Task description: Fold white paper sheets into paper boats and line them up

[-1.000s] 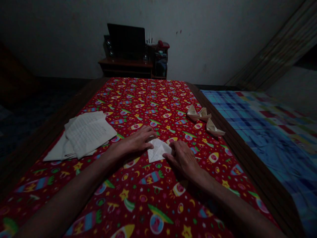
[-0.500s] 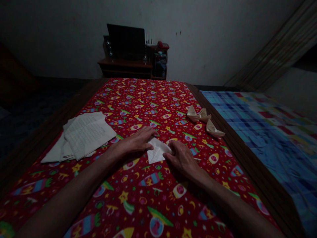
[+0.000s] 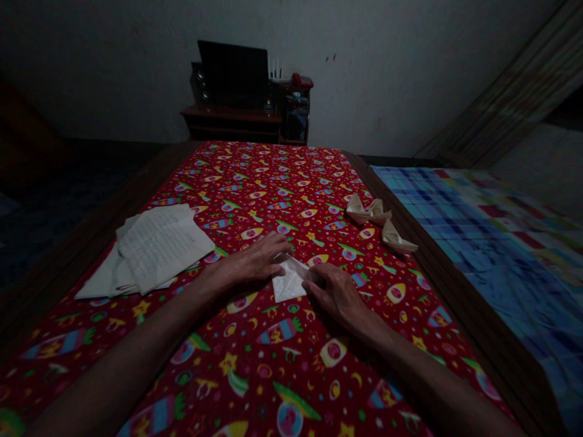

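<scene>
Folded sheet: matt paper. Patterned cover: cloth. Desk: glossy, wood-look.

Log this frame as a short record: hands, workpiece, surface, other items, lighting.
left_hand: left hand, at the paper's left and far edges
right_hand: right hand, thumb and fingers at the paper's right side
workpiece: folded white paper, between the hands
surface: red patterned cloth
left_side: overlapping paper sheets, marked with lines of writing
right_side: folded paper pieces, with raised points
background: dark screen on a wooden desk
lighting: dim
</scene>
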Demonstrator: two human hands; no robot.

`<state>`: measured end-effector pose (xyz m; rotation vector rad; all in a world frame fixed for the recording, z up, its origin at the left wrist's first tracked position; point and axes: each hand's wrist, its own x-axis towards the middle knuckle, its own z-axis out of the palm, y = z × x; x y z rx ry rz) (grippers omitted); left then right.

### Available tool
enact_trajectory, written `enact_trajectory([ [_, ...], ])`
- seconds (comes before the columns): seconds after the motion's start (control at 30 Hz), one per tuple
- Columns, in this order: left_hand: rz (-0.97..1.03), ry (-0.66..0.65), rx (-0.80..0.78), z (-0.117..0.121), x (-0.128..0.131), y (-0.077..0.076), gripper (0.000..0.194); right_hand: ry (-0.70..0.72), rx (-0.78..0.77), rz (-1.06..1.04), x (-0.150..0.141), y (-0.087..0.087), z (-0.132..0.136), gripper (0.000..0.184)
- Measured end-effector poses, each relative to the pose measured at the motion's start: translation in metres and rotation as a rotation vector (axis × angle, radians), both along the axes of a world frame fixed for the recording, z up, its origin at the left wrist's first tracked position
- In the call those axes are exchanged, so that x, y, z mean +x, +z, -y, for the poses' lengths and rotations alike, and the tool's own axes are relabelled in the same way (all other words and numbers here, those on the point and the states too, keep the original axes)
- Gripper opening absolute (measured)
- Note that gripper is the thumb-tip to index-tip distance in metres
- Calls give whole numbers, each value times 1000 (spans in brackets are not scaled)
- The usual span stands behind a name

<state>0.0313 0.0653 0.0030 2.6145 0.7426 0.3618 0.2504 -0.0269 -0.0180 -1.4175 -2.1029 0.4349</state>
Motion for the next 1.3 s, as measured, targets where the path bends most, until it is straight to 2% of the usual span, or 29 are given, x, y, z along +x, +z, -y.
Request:
enact_trajectory([
  [0.1,35,6,-19,-1,2,-3,20,4,61,-28,-1,-1,0,4],
  [0.23,47,7,-25,0,7,-3,7,10,141,-18,-2,-5,0,3],
  [0.37,91,39,-18,1,3,-5,5,53,245,85,0,-8,2,12],
  [0.47,111,55,48,4,-4,-9,7,101,330,205,5,-8,4,19],
  [0.67,112,-43,278,15,-16,-13,20,290,450,401,13,-1,11,17],
  [0.83,37,-65,345,20,-27,-12,20,344,420,465,12,5,16,18],
  [1.07,1,-62,422,29,-39,-11,24,364,360,455,13,4,16,18],
  [1.23,131,29,372,27,-42,-15,24,349,384,459,14,2,15,18],
  [1.3,118,72,374,29,-41,-13,29,350,387,464,14,1,15,19],
])
